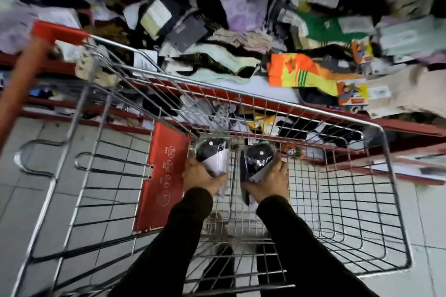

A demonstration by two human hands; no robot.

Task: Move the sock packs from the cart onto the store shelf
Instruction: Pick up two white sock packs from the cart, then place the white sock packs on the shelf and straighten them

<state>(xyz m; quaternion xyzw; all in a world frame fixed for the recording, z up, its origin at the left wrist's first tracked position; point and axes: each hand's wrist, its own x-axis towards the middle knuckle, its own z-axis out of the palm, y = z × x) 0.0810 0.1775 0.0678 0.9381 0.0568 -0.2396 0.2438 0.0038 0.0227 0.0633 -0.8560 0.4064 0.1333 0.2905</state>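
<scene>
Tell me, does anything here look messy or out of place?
Yes. The store shelf is a jumble: loose socks and packs lie heaped at all angles, an orange-and-yellow pair sprawled near its front edge. The left hand and right hand each hold a dark sock pack over the cart.

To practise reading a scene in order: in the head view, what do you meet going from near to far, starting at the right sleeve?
Right sleeve → right hand → black sock pack it grips → cart's far rim → orange-and-yellow socks on the shelf.
</scene>
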